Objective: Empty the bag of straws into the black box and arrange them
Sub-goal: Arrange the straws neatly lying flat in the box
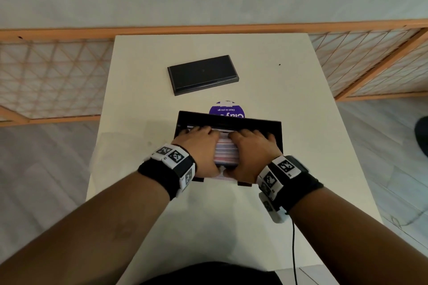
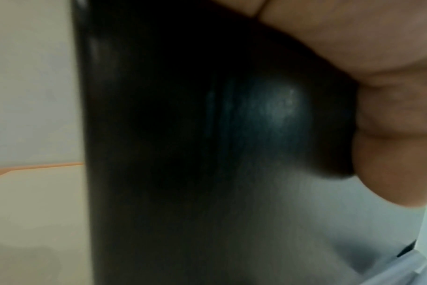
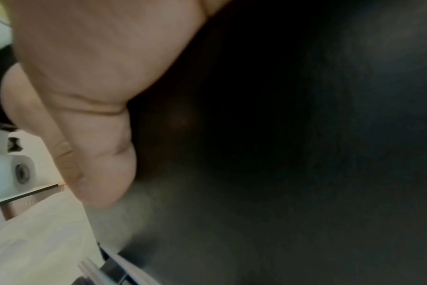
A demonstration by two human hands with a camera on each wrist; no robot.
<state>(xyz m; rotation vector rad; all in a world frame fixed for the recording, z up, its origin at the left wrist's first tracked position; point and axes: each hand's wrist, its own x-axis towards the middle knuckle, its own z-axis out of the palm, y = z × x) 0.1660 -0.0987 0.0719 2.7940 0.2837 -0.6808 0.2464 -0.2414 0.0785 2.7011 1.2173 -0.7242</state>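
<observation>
The black box (image 1: 229, 120) stands open on the white table, filled with pink, white and blue striped straws (image 1: 226, 152). My left hand (image 1: 199, 145) lies over the left half of the straws, fingers spread toward the far wall. My right hand (image 1: 252, 145) covers the right half the same way. Both thumbs sit at the near wall, tips close together. In the left wrist view the thumb (image 2: 390, 144) rests against the dark box wall (image 2: 183, 154). The right wrist view shows the other thumb (image 3: 85, 96) against the box wall (image 3: 280, 154), with clear bag plastic (image 3: 37, 241) below.
The box's black lid (image 1: 202, 74) lies further back on the table (image 1: 301, 145). A purple round sticker (image 1: 225, 108) peeks out behind the box. Wooden lattice screens (image 1: 53, 76) flank the table. A black cable (image 1: 294, 250) hangs from my right wrist.
</observation>
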